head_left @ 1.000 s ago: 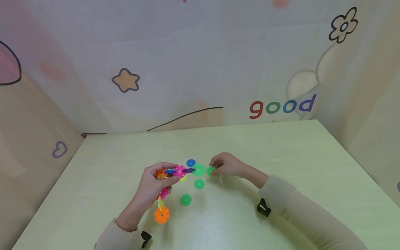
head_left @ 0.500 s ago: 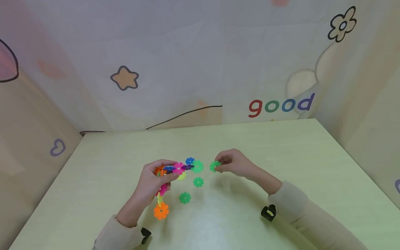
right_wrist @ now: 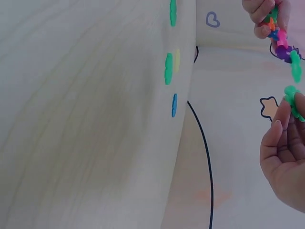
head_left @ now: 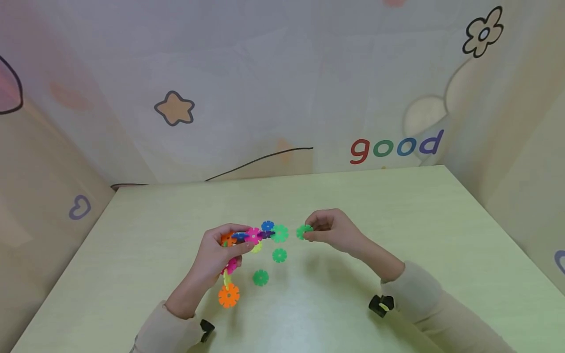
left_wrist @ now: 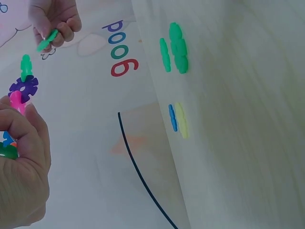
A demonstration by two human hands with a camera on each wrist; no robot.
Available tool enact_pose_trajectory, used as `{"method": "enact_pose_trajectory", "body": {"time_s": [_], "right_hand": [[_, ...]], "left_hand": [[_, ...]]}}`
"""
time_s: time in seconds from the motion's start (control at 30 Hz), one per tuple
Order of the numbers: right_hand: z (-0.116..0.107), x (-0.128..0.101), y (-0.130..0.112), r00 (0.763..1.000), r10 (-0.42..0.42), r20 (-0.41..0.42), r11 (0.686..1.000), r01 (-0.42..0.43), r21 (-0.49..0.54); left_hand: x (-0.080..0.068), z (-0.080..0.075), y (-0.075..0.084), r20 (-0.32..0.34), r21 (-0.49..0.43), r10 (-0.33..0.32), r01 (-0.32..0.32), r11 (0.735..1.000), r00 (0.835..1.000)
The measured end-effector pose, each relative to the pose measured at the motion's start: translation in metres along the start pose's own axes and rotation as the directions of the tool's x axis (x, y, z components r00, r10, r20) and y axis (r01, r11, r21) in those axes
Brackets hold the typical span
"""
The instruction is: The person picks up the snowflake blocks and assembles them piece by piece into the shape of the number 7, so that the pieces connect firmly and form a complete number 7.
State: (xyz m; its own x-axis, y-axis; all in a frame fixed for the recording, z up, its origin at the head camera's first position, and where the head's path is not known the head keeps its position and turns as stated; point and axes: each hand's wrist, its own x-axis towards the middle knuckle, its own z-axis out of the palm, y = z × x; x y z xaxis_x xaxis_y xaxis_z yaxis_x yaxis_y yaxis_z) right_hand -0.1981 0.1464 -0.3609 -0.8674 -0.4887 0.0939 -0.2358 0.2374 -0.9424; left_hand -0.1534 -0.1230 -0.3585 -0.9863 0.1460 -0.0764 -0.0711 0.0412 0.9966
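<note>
My left hand (head_left: 217,255) grips a chain of interlocked notched plastic discs. Along it run an orange disc (head_left: 228,295) at the low end, pink and blue ones, then a purple disc (left_wrist: 23,88) and a green disc (head_left: 280,234) at the right end. Part of the chain is hidden by the fingers. My right hand (head_left: 336,230) pinches a single green disc (right_wrist: 291,98) between thumb and fingertips. This loose disc is apart from the chain's green end, a small gap to its right. Both hands are raised over the table.
On the pale table (head_left: 397,211) lie two green discs, one nearer (head_left: 261,278) and another green disc (head_left: 279,255) farther back. A blue disc (head_left: 267,226) and a yellow disc (head_left: 257,247) lie behind the chain. A printed curtain (head_left: 247,88) stands behind the table.
My right hand has moved a little right and away from the chain with its green disc, then nearly stopped. The left hand keeps its grip, almost still.
</note>
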Motion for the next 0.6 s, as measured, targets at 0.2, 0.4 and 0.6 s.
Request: {"method": "enact_pose_trajectory", "body": {"time_s": [0.2, 0.4, 0.6], "right_hand": [[0.007, -0.003, -0.006, 0.999, -0.028, -0.047, 0.999, 0.029, 0.022], [0.013, -0.006, -0.006, 0.992, -0.063, -0.106, 0.998, 0.060, -0.029], [0.017, -0.008, -0.004, 0.984, -0.123, -0.132, 0.989, 0.112, -0.092]], "left_hand": [[0.000, 0.000, 0.000, 0.006, -0.004, 0.001, -0.001, 1.000, 1.000], [0.001, 0.002, -0.001, 0.015, -0.016, -0.008, 0.008, 1.000, 1.000], [0.000, 0.004, -0.002, 0.020, -0.004, -0.017, 0.017, 1.000, 1.000]]}}
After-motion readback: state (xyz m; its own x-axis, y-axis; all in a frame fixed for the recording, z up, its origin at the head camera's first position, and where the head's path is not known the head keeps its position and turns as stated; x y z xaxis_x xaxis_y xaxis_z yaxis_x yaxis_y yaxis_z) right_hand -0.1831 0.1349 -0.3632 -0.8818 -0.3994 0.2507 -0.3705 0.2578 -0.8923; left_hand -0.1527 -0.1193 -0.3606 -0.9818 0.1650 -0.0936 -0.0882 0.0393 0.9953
